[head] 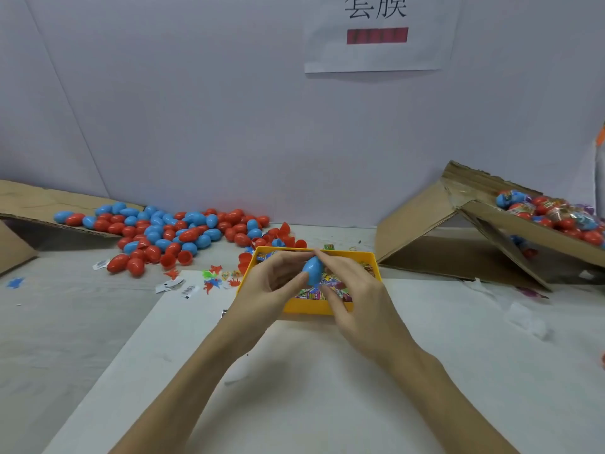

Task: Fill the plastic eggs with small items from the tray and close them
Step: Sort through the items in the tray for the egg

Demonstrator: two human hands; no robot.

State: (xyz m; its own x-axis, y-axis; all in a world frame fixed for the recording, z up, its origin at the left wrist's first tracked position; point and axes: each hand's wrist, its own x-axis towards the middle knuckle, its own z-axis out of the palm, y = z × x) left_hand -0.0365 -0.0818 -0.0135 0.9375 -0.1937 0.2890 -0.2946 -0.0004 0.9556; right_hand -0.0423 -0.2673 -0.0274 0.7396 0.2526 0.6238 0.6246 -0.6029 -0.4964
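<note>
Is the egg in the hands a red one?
No, the egg held between the left hand and the right hand above the yellow tray is blue.

White paper sign [379,34] on wall, lower half of "套膜" legible, red bar under it unreadable

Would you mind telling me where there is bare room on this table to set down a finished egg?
The white sheet near the person, below the yellow tray, is bare around both forearms. The grey tabletop at near left is mostly open. Crowded: the loose egg pile at far left, the small toys beside the tray, the cardboard box at right.
</note>
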